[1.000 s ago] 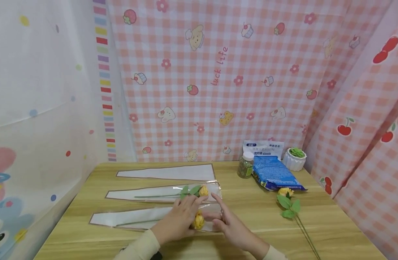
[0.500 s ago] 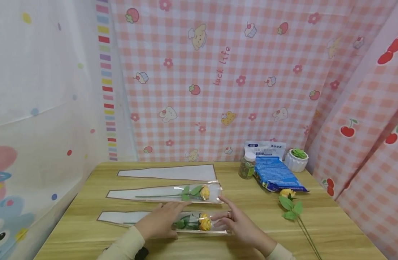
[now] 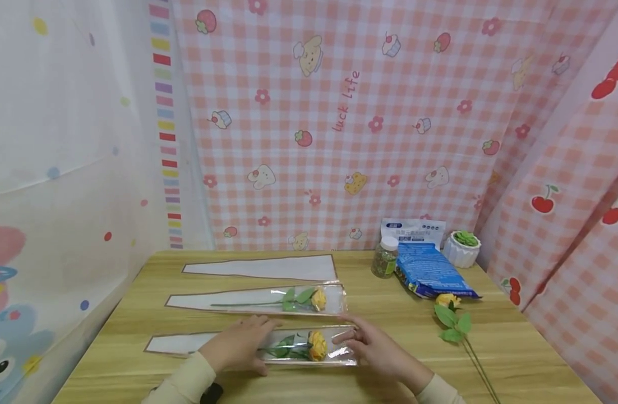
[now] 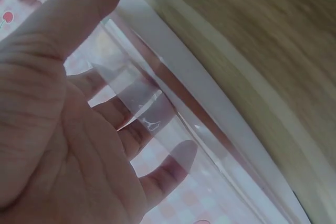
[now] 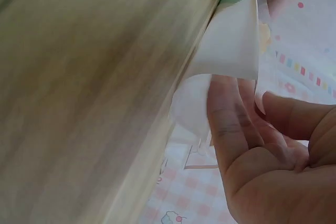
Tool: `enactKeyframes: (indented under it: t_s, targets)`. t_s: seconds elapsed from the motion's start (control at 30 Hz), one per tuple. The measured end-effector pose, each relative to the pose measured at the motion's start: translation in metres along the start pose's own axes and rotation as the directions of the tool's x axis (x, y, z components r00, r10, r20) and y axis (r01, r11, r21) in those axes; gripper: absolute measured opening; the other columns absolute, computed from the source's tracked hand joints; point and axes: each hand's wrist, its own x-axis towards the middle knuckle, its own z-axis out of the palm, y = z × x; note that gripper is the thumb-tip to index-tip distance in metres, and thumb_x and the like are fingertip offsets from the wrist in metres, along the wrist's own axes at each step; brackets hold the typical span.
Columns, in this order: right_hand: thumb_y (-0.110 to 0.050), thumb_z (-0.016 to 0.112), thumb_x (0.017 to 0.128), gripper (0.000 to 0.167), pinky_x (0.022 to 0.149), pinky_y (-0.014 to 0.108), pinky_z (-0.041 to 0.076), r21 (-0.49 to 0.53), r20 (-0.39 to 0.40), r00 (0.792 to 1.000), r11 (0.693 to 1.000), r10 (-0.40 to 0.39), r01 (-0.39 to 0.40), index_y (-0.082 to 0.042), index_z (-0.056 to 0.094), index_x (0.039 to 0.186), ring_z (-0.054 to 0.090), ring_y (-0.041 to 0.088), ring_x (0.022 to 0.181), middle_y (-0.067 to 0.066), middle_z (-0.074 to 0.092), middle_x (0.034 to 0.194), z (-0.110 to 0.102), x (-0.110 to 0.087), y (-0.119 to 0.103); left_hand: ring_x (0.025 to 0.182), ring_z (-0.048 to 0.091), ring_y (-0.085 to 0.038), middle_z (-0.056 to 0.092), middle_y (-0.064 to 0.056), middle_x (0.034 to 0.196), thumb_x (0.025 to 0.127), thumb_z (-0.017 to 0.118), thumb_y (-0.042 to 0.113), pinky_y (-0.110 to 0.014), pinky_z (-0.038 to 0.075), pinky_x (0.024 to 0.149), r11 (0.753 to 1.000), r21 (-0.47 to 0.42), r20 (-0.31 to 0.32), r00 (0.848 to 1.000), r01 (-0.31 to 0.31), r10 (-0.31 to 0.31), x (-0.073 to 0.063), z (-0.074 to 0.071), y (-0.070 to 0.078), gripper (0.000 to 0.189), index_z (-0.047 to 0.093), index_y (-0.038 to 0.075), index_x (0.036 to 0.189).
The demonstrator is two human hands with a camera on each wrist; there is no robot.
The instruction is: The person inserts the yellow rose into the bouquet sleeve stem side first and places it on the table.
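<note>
A clear-fronted flower sleeve with a white back [image 3: 173, 343] lies nearest the person. Inside it, a yellow artificial rose [image 3: 317, 345] points toward the wide end on the right; its green leaves [image 3: 284, 347] show through the film. My left hand [image 3: 240, 343] lies across the sleeve's middle, covering part of the stem, its fingers loosely spread at the film in the left wrist view. At the sleeve's wide end is my right hand [image 3: 377, 349]. In the right wrist view its fingers [image 5: 228, 116] reach into the opening, with the thumb against the film's outer side.
Behind lie a second sleeve [image 3: 188, 302] holding a yellow rose [image 3: 319, 299] and a flat sleeve [image 3: 268, 267]. On the right are loose roses [image 3: 447, 300], a blue packet [image 3: 432, 269], a lidded jar [image 3: 384, 258] and a white plant pot [image 3: 461, 252]. Patterned curtains surround the wooden table [image 3: 390, 308].
My left hand has slid left along the front sleeve, uncovering the rose and its leaves. My right hand stays at the wide end, and the sleeve has shifted slightly.
</note>
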Motion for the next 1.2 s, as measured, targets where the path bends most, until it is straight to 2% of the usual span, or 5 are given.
enactKeyframes:
  t_s: [0.27,0.53,0.73,1.03,1.2]
  targets:
    - [0.005,0.053,0.100,0.032,0.067,0.028,0.053,-0.070,-0.048,0.999,0.997,0.013,-0.016,0.004,0.057,0.132,0.070,0.028,0.092,0.023,0.065,0.123,-0.004,-0.002,-0.001,0.115,0.057,-0.025,0.059,-0.008,0.130,0.069,0.091,0.043,-0.049,0.050,0.096,1.000,-0.003,-0.018,1.000,-0.009,0.009,-0.004,-0.003,-0.003,0.084,0.056,0.008,0.138]
    - [0.003,0.054,0.100,0.036,0.070,0.033,0.056,-0.077,-0.030,0.999,0.997,0.030,-0.032,0.007,0.054,0.136,0.068,0.028,0.093,0.024,0.063,0.128,-0.015,-0.005,-0.003,0.120,0.056,-0.028,0.057,-0.009,0.133,0.068,0.092,0.042,-0.052,0.049,0.098,1.000,-0.027,-0.020,1.000,0.000,0.000,-0.005,-0.003,-0.003,0.087,0.055,0.009,0.139]
    - [-0.013,0.053,0.106,0.042,0.071,0.041,0.053,-0.117,-0.015,0.996,0.989,0.084,-0.085,0.005,0.048,0.143,0.067,0.028,0.091,0.020,0.067,0.118,-0.035,-0.004,-0.011,0.125,0.054,-0.031,0.055,-0.011,0.138,0.068,0.091,0.045,-0.053,0.047,0.101,0.999,-0.035,-0.010,1.000,0.006,-0.006,-0.005,-0.005,-0.002,0.090,0.054,0.009,0.142]
    - [-0.019,0.051,0.107,0.042,0.062,0.033,0.047,-0.171,-0.046,0.998,0.984,0.049,-0.056,0.003,0.049,0.143,0.066,0.032,0.085,0.020,0.070,0.108,-0.070,0.029,-0.013,0.127,0.055,-0.035,0.058,-0.013,0.139,0.081,0.078,0.053,-0.058,0.043,0.103,0.993,-0.109,-0.017,0.999,0.036,-0.038,-0.004,-0.014,-0.009,0.079,0.055,0.009,0.143]
    - [-0.019,0.051,0.107,0.041,0.068,0.041,0.050,-0.186,-0.069,0.993,0.976,0.101,-0.112,0.000,0.050,0.144,0.066,0.032,0.090,0.019,0.070,0.112,-0.093,0.054,-0.014,0.117,0.061,-0.029,0.062,-0.009,0.134,0.087,0.076,0.047,-0.055,0.048,0.099,0.992,-0.120,-0.041,0.998,0.032,-0.037,0.000,-0.020,-0.012,0.070,0.055,0.012,0.144]
